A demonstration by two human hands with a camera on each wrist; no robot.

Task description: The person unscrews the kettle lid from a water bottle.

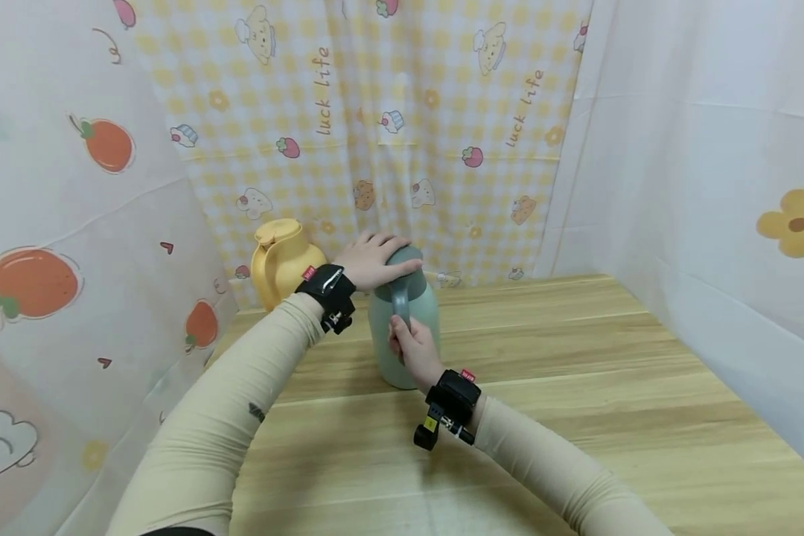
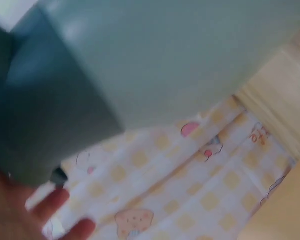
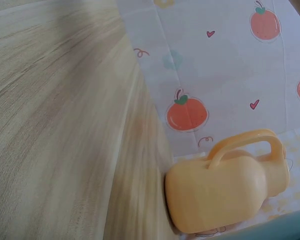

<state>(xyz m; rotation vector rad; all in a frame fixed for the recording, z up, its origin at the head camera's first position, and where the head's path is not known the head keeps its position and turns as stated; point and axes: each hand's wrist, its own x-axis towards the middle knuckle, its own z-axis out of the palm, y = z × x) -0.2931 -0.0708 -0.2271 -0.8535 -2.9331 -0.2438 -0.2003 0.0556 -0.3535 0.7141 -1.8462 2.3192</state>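
Note:
A pale green jug [image 1: 383,331] with a darker grey-green lid [image 1: 405,256] and handle [image 1: 400,299] stands upright on the table. My left hand [image 1: 371,262] rests on the lid from the left, fingers spread over its top and thumb stretched along the near side. The right hand [image 1: 415,351] grips the lower part of the handle, which faces me, with the thumb lying along it. In the left wrist view the jug body [image 2: 180,60] fills the upper part, and left fingertips [image 2: 80,230] show past the lid. Only a strip of the jug [image 3: 282,229] enters the right wrist view.
Behind my left wrist stands a yellow jug [image 1: 293,266] with a handle and lid, close to the back curtain [image 1: 402,164]. The wooden table [image 1: 543,357] meets printed curtains at the back and sides.

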